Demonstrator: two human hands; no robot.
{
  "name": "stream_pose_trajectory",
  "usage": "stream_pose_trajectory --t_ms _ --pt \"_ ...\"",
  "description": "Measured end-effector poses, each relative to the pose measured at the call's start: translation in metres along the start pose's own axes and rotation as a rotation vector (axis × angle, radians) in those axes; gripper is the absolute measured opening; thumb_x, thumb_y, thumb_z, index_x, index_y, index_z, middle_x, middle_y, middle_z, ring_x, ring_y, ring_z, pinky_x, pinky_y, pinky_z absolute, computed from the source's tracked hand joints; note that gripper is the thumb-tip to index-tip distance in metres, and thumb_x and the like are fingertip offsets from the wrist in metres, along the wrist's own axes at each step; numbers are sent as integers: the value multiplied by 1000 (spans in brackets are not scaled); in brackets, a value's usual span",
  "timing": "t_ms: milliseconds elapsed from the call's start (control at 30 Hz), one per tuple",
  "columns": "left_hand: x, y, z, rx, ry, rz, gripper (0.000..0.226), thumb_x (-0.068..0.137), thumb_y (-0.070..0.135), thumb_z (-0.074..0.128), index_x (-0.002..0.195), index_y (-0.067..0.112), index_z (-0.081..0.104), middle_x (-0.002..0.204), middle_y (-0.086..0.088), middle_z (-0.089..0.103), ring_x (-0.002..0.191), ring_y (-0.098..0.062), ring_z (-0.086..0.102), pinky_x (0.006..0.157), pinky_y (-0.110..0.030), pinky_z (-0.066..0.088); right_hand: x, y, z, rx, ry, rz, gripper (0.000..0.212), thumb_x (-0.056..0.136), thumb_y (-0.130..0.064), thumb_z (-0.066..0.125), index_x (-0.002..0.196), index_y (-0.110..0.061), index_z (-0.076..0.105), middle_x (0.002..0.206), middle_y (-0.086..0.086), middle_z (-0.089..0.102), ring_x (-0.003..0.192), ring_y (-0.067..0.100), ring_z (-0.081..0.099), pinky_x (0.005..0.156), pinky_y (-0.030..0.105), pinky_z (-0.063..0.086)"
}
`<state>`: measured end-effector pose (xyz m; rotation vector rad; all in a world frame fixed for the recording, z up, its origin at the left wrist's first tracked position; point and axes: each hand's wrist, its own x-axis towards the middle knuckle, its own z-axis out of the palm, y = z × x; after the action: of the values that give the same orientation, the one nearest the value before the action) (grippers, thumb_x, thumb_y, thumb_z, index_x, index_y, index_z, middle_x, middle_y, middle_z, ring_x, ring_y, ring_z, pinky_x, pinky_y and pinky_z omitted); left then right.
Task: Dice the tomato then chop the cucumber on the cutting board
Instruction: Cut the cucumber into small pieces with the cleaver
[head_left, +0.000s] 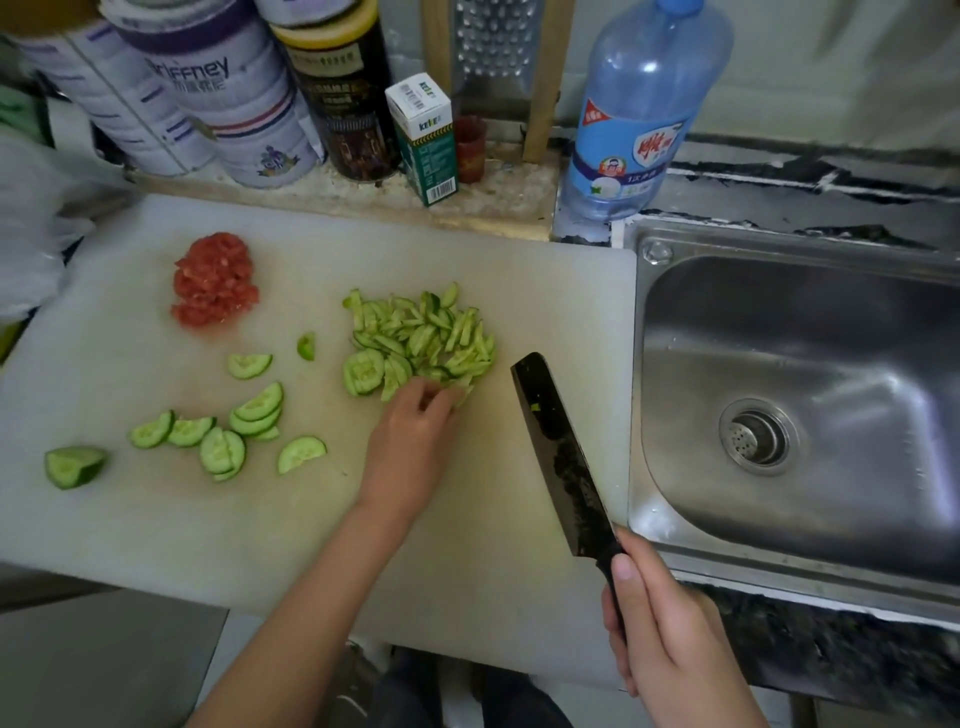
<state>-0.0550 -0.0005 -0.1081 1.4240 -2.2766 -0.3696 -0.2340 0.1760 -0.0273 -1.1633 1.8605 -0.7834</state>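
Observation:
A white cutting board (130, 519) covers the counter. Diced tomato (214, 283) lies in a red heap at its far left. A pile of chopped cucumber strips (423, 335) sits mid-board. My left hand (410, 441) rests at the pile's near edge, fingertips touching the pieces. Several half-moon cucumber slices (228, 434) are spread to the left, and a cucumber end piece (72, 466) lies near the left edge. My right hand (660, 618) grips the handle of a dark knife (558, 452), its blade held above the board to the right of the pile.
A steel sink (800, 395) adjoins the board on the right. Behind the board stand several tins (234, 88), a small green box (426, 135), a grater (493, 41) and a large blue bottle (631, 109). A plastic bag (31, 223) lies at the left.

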Motion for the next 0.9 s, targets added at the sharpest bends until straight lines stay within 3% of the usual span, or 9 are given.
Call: stream_pose_trajectory --t_ms 100,233,367,433,533,633,767,900 --pt "-1 1 -8 0 -11 9 15 89 10 63 99 0 66 90 -15 58 72 -32 58 51 -43 52 1 -4 -1 -1 -41 -7 34 85 -51 29 112 -50 49 73 -3 60 53 9 55 52 18 40" --pt "-32 -1 -34 -18 48 -65 15 92 20 53 93 7 61 92 -7 59 74 -25 59 51 -36 49 3 -7 4 -13 -144 -30 46 83 -52 29 118 -38 53 74 -5 59 55 7 55 53 13 36" --pt "-73 -38 -63 144 109 -223 12 89 11 63 99 5 67 98 -9 62 83 -26 60 55 -33 52 4 -16 18 -18 -220 -59 37 84 -46 33 111 -35 57 71 1 58 53 7 53 51 12 37" --pt "-86 -60 -70 228 69 -282 23 84 8 71 106 1 67 102 -13 61 89 -31 59 61 -38 56 5 -22 28 -8 -247 -60 36 84 -45 36 110 -32 59 71 -1 60 54 8 54 53 11 37" --pt "-90 -80 -73 242 19 -260 30 89 19 63 112 1 66 106 -14 60 95 -31 57 71 -38 55 8 -29 45 3 -304 -39 33 82 -47 37 108 -40 56 75 -9 63 59 5 58 58 12 40" --pt "-83 -85 -72 158 8 -284 29 87 14 66 112 0 66 103 -15 60 90 -32 60 68 -41 57 10 -36 61 -12 -318 -21 34 79 -52 35 107 -45 55 74 -7 65 63 5 60 62 18 46" --pt "-69 -81 -72 22 -45 -473 30 90 26 66 114 8 65 102 -12 60 80 -32 61 66 -39 53 13 -44 80 -41 -256 -47 22 93 -49 40 99 -46 61 69 -5 64 60 7 60 60 17 45" --pt "-69 -80 -77 57 -32 -472 33 90 39 60 101 9 64 97 -8 60 79 -28 59 62 -38 52 19 -60 95 -71 -238 -78 38 90 -59 29 106 -45 61 68 -3 62 53 9 58 51 10 38"
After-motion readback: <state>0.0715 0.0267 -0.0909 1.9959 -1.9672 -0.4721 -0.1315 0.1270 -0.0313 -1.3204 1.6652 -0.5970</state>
